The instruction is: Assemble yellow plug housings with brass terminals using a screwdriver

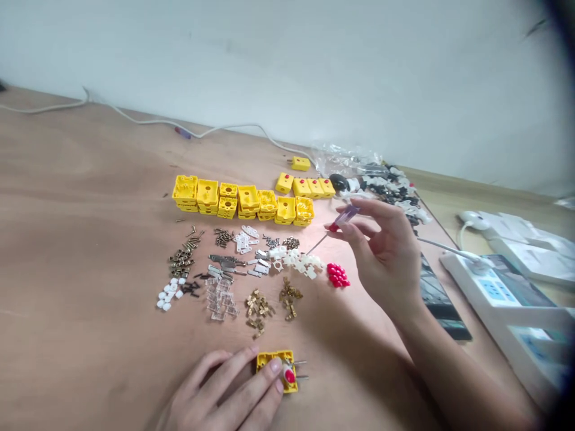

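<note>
My right hand [386, 257] is closed around the clear purple handle of a small screwdriver [345, 218], whose thin shaft slants down to the left over a pile of white plastic pieces [294, 261]. On the near part of the table, my left hand [229, 392] holds a yellow plug housing [291, 356] with its fingertips pressed on it. Two metal pins stick out of the housing's right side. A red button [290, 375] with a white part shows beside the fingers; the rest of the inside is partly covered by them.
Yellow housing shells [207, 194] stand stacked in a row, with finished-looking yellow plugs [308, 187] behind. Between lie brass pieces [259, 304], clear parts [220, 296], metal strips [227, 261] and red buttons [338, 275]. A power strip [494, 289] and a dark phone-like slab [442, 299] are at right.
</note>
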`<act>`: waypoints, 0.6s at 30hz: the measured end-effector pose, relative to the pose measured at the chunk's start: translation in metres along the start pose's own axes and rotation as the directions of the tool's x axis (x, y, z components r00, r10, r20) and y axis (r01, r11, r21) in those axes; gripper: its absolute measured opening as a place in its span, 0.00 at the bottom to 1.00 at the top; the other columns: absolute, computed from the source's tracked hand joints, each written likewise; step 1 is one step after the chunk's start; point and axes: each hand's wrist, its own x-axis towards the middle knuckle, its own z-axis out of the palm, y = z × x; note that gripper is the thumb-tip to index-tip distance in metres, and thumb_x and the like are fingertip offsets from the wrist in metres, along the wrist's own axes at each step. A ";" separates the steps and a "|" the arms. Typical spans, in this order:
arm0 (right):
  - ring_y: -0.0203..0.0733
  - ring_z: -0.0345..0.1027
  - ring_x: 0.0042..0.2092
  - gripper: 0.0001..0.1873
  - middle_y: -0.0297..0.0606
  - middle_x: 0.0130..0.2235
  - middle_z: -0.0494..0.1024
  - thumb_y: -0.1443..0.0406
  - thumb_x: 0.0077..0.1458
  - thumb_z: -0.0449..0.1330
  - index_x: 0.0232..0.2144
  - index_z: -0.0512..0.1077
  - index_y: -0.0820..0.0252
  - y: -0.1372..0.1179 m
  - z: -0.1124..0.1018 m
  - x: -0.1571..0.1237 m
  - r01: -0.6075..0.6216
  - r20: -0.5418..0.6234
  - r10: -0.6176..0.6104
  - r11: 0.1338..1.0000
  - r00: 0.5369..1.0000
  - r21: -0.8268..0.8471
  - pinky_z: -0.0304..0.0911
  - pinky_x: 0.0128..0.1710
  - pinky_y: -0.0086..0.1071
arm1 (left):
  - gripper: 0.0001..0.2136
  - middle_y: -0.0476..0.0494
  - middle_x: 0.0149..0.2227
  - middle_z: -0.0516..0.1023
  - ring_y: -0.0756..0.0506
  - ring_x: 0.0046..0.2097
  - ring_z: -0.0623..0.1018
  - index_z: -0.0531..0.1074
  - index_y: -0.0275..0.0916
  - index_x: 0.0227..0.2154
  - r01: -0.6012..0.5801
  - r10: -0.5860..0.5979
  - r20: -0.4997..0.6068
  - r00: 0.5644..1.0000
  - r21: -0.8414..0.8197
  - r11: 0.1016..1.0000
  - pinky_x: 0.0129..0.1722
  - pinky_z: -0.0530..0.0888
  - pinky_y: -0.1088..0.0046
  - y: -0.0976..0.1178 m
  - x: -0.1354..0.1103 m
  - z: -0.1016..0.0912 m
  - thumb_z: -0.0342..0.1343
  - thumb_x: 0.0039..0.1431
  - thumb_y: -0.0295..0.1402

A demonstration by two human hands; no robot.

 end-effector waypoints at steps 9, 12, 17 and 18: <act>0.46 0.74 0.51 0.15 0.37 0.50 0.73 0.65 0.67 0.59 0.53 0.69 0.42 0.002 0.000 -0.004 0.004 0.011 -0.004 1.000 1.000 -0.004 0.78 0.53 0.50 | 0.15 0.45 0.55 0.81 0.43 0.57 0.77 0.77 0.43 0.55 -0.032 0.035 0.157 0.987 -0.021 0.999 0.53 0.76 0.69 -0.007 0.008 -0.017 0.49 0.73 0.28; 0.44 0.76 0.48 0.15 0.36 0.50 0.74 0.66 0.66 0.59 0.53 0.69 0.44 0.002 0.001 -0.004 0.018 0.001 -0.018 1.000 1.000 0.025 0.78 0.53 0.48 | 0.15 0.46 0.54 0.81 0.45 0.56 0.79 0.77 0.43 0.55 -0.051 0.056 0.186 0.981 -0.034 0.998 0.52 0.76 0.71 -0.012 0.014 -0.025 0.49 0.74 0.28; 0.44 0.75 0.50 0.17 0.36 0.50 0.74 0.68 0.66 0.59 0.53 0.69 0.41 -0.003 -0.001 -0.004 0.028 -0.024 -0.027 0.999 0.999 0.028 0.77 0.54 0.49 | 0.14 0.47 0.52 0.82 0.43 0.56 0.78 0.80 0.44 0.51 0.009 -0.009 0.022 1.000 0.008 1.000 0.51 0.77 0.68 0.000 0.002 0.000 0.50 0.72 0.27; 0.45 0.74 0.51 0.17 0.36 0.50 0.74 0.68 0.66 0.59 0.53 0.69 0.40 -0.004 -0.001 -0.005 0.030 -0.021 -0.030 0.999 0.999 0.015 0.78 0.54 0.50 | 0.14 0.46 0.52 0.83 0.42 0.57 0.77 0.80 0.45 0.50 0.034 -0.034 -0.028 0.999 0.015 0.999 0.51 0.77 0.66 0.003 -0.002 0.006 0.51 0.72 0.28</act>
